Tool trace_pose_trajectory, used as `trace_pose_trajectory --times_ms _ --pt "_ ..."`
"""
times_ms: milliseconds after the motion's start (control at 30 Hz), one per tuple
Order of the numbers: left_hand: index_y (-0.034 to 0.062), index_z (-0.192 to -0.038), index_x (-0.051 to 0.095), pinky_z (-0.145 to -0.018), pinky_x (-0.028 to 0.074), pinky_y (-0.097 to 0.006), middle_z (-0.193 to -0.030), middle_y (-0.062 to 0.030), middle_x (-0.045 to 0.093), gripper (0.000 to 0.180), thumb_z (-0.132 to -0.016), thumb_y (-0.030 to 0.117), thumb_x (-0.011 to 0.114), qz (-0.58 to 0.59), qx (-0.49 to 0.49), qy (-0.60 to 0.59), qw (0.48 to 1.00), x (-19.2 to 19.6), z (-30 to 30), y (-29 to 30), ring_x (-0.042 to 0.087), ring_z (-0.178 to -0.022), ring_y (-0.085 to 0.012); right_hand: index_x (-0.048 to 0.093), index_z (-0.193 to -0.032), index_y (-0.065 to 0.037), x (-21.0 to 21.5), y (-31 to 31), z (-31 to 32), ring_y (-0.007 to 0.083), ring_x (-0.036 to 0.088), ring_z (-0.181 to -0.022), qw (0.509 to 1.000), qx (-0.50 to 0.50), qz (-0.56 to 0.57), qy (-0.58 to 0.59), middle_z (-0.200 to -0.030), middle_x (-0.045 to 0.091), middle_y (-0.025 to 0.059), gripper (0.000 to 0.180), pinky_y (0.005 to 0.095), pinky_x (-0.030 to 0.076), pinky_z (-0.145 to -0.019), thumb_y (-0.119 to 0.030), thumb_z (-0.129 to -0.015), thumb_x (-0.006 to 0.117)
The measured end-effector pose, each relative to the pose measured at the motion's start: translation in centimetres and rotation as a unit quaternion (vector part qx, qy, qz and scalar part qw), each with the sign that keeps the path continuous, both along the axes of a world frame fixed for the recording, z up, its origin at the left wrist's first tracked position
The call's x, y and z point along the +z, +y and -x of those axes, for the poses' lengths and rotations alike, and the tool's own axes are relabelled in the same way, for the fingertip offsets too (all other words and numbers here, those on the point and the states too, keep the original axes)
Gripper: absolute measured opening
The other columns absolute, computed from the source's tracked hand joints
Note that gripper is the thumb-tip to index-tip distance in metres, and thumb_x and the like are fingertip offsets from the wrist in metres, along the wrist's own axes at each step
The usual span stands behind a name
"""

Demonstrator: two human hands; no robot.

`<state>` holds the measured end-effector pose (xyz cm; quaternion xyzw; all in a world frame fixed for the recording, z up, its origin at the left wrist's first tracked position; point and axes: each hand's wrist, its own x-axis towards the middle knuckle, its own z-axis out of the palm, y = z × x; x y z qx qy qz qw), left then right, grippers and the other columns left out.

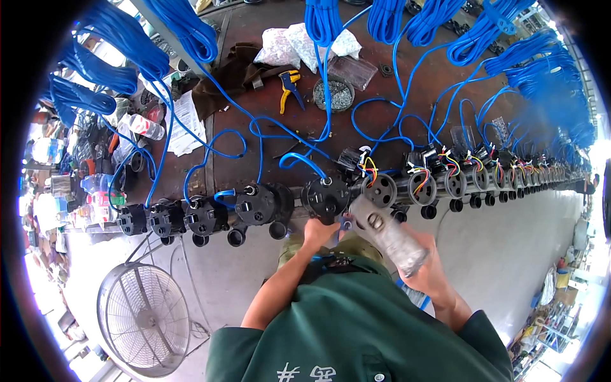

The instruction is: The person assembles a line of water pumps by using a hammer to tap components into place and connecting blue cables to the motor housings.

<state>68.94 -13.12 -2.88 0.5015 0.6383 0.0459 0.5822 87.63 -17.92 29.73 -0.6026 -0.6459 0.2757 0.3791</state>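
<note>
In the middle of the row along the table's front edge stands a round black motor housing (326, 196), a blue cable looping out of its top. My left hand (318, 234) is closed around the lower spout of this housing. My right hand (425, 262) grips a thick, grey, scuffed handheld power tool (389, 234), tilted with its far end beside the housing. The tool's tip is hard to make out. Just right of the housing, an uncovered one (380, 190) shows coloured wires at its top.
Covered black housings (258, 204) line the left; open ones with wires (456, 183) run right. Blue cable coils (323, 22) hang above the brown table (289, 143), which holds a yellow-blue wire stripper (290, 92), a bowl of small metal parts (340, 97) and bags. A fan (145, 318) stands at lower left.
</note>
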Motion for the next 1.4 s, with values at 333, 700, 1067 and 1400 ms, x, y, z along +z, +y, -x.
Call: trace_pose_trajectory --times_ms 333,700,1067,1400 --pt "-0.0009 -0.079 0.077 -0.073 0.060 -0.043 -0.074 -0.0149 0.075 0.053 -0.070 0.051 0.085 -0.035 0.004 -0.023 0.999 -1.0 0.6 -0.6 0.076 -0.076 -0.0297 0.066 -0.112 0.000 1.6 4.3 3.8 0.0434 0.065 -0.066 0.984 0.041 0.169 -0.033 -0.073 0.066 0.0210 0.030 0.0472 0.047 -0.060 -0.029 -0.104 0.064" --pt "-0.0019 -0.093 0.079 -0.081 0.059 -0.043 -0.090 -0.0198 0.078 0.056 -0.069 0.048 0.087 -0.089 0.033 -0.014 0.995 0.0 -1.0 -0.5 0.077 -0.088 -0.0329 0.065 -0.097 0.001 -0.7 3.3 1.8 0.0216 0.059 -0.069 0.953 0.000 0.299 0.040 -0.074 0.063 0.0131 0.042 0.0391 0.045 -0.065 -0.039 -0.108 0.057" --pt "-0.0098 -0.138 0.052 -0.102 0.052 -0.048 -0.126 -0.0242 0.063 0.097 -0.063 0.032 0.098 -0.295 0.028 0.113 0.948 3.8 1.5 -1.4 0.063 -0.117 -0.0365 0.063 -0.103 0.004 -2.1 3.9 -3.2 0.0318 0.062 -0.057 0.984 0.077 0.159 -0.020 -0.066 0.062 0.0195 0.035 0.0420 0.045 -0.057 -0.030 -0.102 0.069" --pt "0.0058 -0.157 0.031 -0.107 0.051 -0.044 -0.149 -0.0203 0.053 0.123 -0.057 0.016 0.101 -0.410 0.174 -0.173 0.878 16.1 -0.5 2.4 0.059 -0.130 -0.0338 0.065 -0.104 -0.001 2.6 7.0 -0.6 0.0439 0.069 -0.070 0.972 0.189 0.136 -0.003 -0.071 0.067 0.0223 0.036 0.0493 0.051 -0.061 -0.037 -0.103 0.065"
